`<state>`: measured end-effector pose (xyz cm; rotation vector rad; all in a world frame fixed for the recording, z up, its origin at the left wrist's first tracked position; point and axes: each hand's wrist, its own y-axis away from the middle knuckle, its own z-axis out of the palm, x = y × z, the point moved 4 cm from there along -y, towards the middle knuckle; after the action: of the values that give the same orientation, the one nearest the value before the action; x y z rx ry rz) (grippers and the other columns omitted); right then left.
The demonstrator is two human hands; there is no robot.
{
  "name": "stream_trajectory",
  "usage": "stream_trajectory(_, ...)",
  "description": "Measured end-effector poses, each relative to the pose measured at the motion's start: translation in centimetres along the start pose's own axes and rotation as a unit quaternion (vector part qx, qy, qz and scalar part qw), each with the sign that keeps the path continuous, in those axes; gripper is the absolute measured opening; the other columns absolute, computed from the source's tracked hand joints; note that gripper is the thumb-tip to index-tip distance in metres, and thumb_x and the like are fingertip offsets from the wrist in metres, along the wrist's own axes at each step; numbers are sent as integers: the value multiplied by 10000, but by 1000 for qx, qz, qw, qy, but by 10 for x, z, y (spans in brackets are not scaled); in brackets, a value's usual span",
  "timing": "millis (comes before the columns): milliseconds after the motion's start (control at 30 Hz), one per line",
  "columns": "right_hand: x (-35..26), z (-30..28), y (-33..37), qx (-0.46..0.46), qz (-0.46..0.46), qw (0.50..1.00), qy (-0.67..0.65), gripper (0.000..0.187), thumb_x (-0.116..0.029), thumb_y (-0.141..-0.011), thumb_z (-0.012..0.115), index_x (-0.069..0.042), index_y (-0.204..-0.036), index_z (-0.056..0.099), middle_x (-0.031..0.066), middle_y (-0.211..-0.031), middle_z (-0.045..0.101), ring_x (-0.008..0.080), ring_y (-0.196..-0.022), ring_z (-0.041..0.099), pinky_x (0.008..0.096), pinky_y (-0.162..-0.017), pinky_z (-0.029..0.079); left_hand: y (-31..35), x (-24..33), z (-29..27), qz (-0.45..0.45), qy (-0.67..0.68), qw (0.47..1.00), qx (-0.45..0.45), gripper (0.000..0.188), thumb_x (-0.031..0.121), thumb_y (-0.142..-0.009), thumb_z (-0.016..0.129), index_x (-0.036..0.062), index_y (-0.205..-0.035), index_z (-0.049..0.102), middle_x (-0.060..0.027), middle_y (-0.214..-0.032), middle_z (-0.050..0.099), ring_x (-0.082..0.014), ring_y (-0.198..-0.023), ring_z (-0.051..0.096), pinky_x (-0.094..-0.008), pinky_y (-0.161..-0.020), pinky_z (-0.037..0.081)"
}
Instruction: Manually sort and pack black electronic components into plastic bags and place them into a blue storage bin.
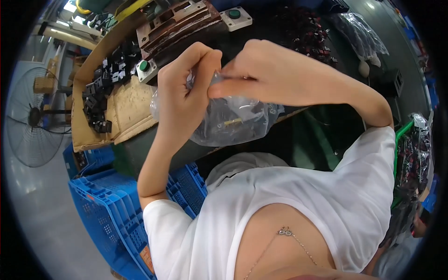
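Note:
A clear plastic bag [233, 122] hangs beneath my two hands at the front edge of the bench. My left hand [189, 79] is closed, its thumb and fingers pinching the bag's gathered top. Right beside it, my right hand [256, 77] pinches the same bunched plastic, and the fingertips of both hands nearly meet. A small yellowish strip [233, 122] shows through the bag; whether it lies inside or is printed on it I cannot tell.
A cardboard tray [133, 105] with several black plastic parts [95, 100] lies left. Behind my hands stands a brown metal fixture [179, 23] between two green push buttons [234, 14]. Dark red parts [310, 35] are heaped at the far right. A blue crate [105, 196] stands lower left.

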<state>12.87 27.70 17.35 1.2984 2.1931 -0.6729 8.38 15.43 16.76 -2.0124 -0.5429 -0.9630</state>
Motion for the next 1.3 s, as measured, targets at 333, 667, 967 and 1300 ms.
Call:
stream_trajectory(333, -32, 25, 46, -42, -282, 944, 169, 241, -198, -663, 565, -105, -488, 428, 9, -504, 396, 131, -405, 435, 268, -307, 278, 36, 36, 11, -7, 48, 938, -344, 298, 234, -739, 675, 38, -603, 497, -75, -557, 425, -264, -477, 415, -325, -454, 305)
stream_trajectory(667, -21, 34, 47, -86, -374, 917, 107, 282, -167, -670, 570, -98, -519, 342, -20, -510, 312, 66, -397, 360, 211, -300, 253, 62, 28, 17, -83, 156, 940, -292, 317, 151, -729, 684, 44, -542, 451, -72, -500, 396, -231, -440, 384, -326, -410, 276)
stream_trajectory(967, 0, 38, 43, -116, -319, 939, -49, 365, -244, -770, 608, -94, -555, 353, -11, -497, 315, 89, -372, 372, 225, -295, 296, 63, 19, 10, -102, 172, 938, -283, 290, 129, -710, 694, 59, -553, 459, -54, -506, 373, -226, -443, 373, -318, -413, 258)
stream_trajectory(1300, 7, 39, 37, -160, -257, 946, -118, 344, -269, -807, 579, -74, -588, 398, 21, -500, 386, 146, -420, 461, 271, -335, 348, 71, 10, 1, -139, 243, 917, -283, 207, 102, -727, 658, 42, -612, 497, -46, -537, 385, -226, -493, 401, -316, -434, 273)
